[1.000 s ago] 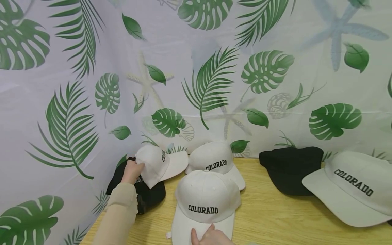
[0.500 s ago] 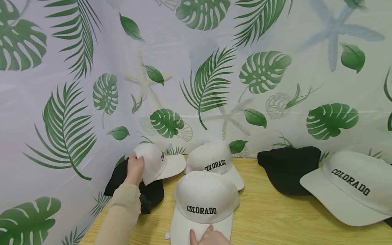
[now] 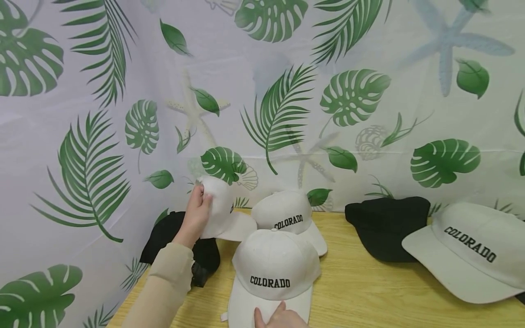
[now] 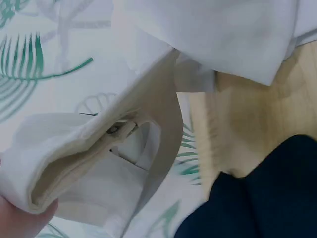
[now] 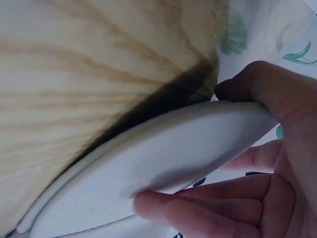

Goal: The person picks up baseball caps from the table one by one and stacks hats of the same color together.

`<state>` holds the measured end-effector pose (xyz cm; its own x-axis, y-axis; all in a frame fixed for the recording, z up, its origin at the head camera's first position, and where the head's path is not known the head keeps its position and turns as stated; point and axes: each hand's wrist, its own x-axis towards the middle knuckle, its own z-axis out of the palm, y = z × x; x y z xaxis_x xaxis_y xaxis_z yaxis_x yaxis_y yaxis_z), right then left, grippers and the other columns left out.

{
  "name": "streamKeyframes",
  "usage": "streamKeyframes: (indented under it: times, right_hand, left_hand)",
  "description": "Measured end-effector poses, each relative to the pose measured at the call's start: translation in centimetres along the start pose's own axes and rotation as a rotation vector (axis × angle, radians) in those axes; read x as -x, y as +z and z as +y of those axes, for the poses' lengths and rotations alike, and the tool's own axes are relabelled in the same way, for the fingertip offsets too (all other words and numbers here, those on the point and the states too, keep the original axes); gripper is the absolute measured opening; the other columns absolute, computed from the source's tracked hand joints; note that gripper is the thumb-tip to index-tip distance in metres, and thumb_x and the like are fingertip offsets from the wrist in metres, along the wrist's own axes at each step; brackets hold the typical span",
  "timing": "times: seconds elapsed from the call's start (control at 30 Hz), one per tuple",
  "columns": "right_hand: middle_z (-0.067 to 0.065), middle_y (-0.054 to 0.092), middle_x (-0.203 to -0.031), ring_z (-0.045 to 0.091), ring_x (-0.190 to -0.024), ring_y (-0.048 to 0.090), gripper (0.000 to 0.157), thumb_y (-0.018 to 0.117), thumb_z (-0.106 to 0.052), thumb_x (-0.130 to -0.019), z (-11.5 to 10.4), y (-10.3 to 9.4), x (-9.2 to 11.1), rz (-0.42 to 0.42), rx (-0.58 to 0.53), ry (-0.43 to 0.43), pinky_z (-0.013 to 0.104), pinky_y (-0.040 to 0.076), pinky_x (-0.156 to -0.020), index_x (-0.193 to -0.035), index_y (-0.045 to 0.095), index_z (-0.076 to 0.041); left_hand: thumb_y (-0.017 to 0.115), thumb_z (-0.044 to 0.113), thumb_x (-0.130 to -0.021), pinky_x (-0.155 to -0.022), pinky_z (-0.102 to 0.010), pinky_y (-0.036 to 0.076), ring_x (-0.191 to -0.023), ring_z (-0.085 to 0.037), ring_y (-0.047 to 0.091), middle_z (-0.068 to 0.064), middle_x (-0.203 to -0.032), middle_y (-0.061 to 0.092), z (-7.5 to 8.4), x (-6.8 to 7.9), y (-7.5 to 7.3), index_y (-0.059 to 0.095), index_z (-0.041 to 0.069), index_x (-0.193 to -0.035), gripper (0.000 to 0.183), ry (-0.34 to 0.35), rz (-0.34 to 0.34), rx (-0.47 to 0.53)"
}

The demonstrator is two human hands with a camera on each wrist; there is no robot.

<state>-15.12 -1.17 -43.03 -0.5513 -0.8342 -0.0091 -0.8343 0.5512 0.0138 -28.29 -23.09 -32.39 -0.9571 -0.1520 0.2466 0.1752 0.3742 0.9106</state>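
My left hand [image 3: 196, 215] grips a white baseball cap [image 3: 224, 218] by its back edge, raised at the left of the head view. In the left wrist view the cap's rear opening and strap [image 4: 124, 130] show, with fingertips [image 4: 22, 218] on the folded edge. My right hand [image 3: 283, 318] pinches the brim of the nearest white COLORADO cap [image 3: 275, 259]. In the right wrist view the thumb [image 5: 247, 84] is at the brim's edge and the fingers [image 5: 198, 203] lie across its face. A black cap [image 3: 164, 234] sits behind the left arm.
Another white COLORADO cap [image 3: 283, 209] stands behind the nearest one. At the right, a black cap [image 3: 389, 228] and a white COLORADO cap [image 3: 471, 250] lie side by side on the wooden table [image 3: 352, 291]. A leaf-print curtain [image 3: 287, 114] hangs behind and at the left.
My left hand has taken hold of the left white cap, raised it off the black cap and moved it slightly right. The right hand stays on the nearest cap's brim.
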Motion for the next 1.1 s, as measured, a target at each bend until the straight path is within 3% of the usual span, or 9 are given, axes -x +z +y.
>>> streamKeyframes:
  times: [0.2, 0.3, 0.57, 0.8, 0.97, 1.1]
  right_hand:
    - [0.026, 0.056, -0.056, 0.017, -0.035, 0.052, 0.052, 0.05, -0.044, -0.085, 0.1, -0.1, 0.1, 0.041, 0.031, -0.042, 0.022, 0.036, -0.029, -0.111, 0.053, 0.0]
    - [0.025, 0.056, -0.055, 0.015, -0.034, 0.051, 0.052, 0.05, -0.044, -0.085, 0.0, -0.1, 0.1, 0.053, 0.052, -0.051, 0.021, 0.036, -0.029, -0.111, 0.054, 0.0]
    - [0.024, 0.056, -0.054, 0.014, -0.033, 0.05, 0.052, 0.049, -0.046, -0.085, 0.0, -0.1, 0.3, 0.105, 0.096, -0.063, 0.02, 0.034, -0.028, -0.11, 0.054, 0.0]
    - [0.023, 0.056, -0.053, 0.016, -0.035, 0.052, 0.051, 0.051, -0.044, -0.085, 0.0, 0.1, 0.3, 0.134, 0.115, -0.071, 0.021, 0.035, -0.028, -0.109, 0.054, 0.001]
    - [0.027, 0.056, -0.057, 0.015, -0.033, 0.05, 0.051, 0.05, -0.045, -0.085, -0.1, 0.1, 0.4, 0.115, 0.078, -0.039, 0.021, 0.035, -0.029, -0.11, 0.054, 0.0]
    - [0.027, 0.056, -0.057, 0.013, -0.03, 0.047, 0.053, 0.048, -0.047, -0.086, -0.1, 0.0, 0.4, 0.107, 0.067, -0.036, 0.02, 0.035, -0.029, -0.111, 0.054, -0.001]
  left_hand:
    - [0.038, 0.015, -0.096, -0.085, -0.047, 0.036, -0.104, -0.028, 0.045, -0.018, -0.121, 0.046, 2.2, 0.8, -0.3, 0.034, 0.004, -0.102, 0.013, 0.128, -0.035, -0.038]
    - [0.038, 0.014, -0.096, -0.085, -0.047, 0.036, -0.104, -0.029, 0.047, -0.02, -0.12, 0.048, 3.4, 1.3, -0.6, 0.035, 0.004, -0.102, 0.012, 0.19, -0.055, -0.011]
    - [0.04, 0.011, -0.095, -0.071, -0.039, 0.044, -0.085, -0.026, 0.054, -0.022, -0.095, 0.057, 5.4, 2.1, -0.8, 0.036, 0.0, -0.099, 0.012, 0.301, -0.099, 0.062]
    - [0.041, 0.006, -0.093, -0.071, -0.037, 0.046, -0.083, -0.022, 0.057, -0.018, -0.09, 0.056, 6.2, 3.0, -0.4, 0.039, 0.001, -0.097, 0.007, 0.411, -0.231, 0.108]
    - [0.045, 0.003, -0.091, -0.066, -0.034, 0.045, -0.077, -0.018, 0.055, -0.01, -0.073, 0.049, 6.9, 3.6, -0.1, 0.041, 0.002, -0.09, 0.004, 0.537, -0.324, 0.052]
    - [0.046, 0.003, -0.09, -0.063, -0.032, 0.045, -0.073, -0.016, 0.053, -0.007, -0.073, 0.046, 7.2, 4.0, 0.1, 0.042, 0.002, -0.089, 0.004, 0.644, -0.438, 0.041]
